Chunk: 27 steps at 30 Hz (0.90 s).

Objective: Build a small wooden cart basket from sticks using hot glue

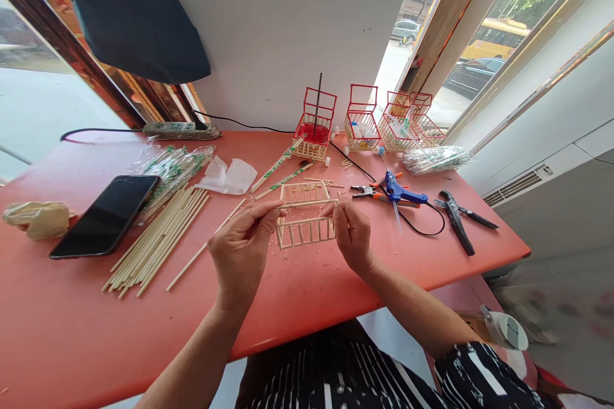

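Between my hands is a small frame built from wooden sticks (307,234), with slatted sides like a little crate. My left hand (245,244) pinches its left end between thumb and fingers. At the right end, my right hand (354,234) grips the frame in the same way; some fingertips are hidden behind it. Below and around the frame, small wood scraps are scattered on the red table (288,294). A single chopstick (204,248) lies just left of my left hand. A blue glue gun (403,192) rests to the right of my right hand.
Left are a bundle of chopsticks (156,239), a black phone (105,216) and packaged chopsticks (177,169). Several small red-trimmed stick carts (363,131) stand along the back. Pliers (367,192), black-handled cutters (455,220) and a wrapped chopstick pack (436,160) lie on the right.
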Motion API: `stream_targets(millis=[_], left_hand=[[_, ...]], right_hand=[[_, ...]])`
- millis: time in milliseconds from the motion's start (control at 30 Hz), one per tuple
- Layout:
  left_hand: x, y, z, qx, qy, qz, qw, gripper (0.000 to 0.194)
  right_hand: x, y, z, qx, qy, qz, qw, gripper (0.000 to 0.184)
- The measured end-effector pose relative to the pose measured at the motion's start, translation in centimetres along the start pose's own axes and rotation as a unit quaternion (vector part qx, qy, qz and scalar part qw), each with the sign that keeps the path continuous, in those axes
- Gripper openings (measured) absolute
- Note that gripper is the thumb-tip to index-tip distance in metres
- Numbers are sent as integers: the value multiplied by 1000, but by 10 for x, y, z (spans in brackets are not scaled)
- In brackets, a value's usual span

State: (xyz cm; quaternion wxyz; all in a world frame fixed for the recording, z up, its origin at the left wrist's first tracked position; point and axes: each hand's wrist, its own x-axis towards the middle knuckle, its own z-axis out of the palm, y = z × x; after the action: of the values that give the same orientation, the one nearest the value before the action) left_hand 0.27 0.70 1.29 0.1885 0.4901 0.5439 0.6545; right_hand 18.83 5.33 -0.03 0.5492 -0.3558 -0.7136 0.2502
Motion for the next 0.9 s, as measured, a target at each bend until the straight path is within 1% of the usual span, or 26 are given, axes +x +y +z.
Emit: stream_targets(millis=[400,667,900], left_hand=[[0,1,0,4,3,11,1000,14],[-1,2,0,9,4,10,1000,14],[-2,2,1,4,3,8,1000,16]], right_hand=[[0,-1,-1,-4,2,-12,1000,37],[0,-1,0,-3,2,10,1000,39],[1,-2,0,0,5,4,1000,38]])
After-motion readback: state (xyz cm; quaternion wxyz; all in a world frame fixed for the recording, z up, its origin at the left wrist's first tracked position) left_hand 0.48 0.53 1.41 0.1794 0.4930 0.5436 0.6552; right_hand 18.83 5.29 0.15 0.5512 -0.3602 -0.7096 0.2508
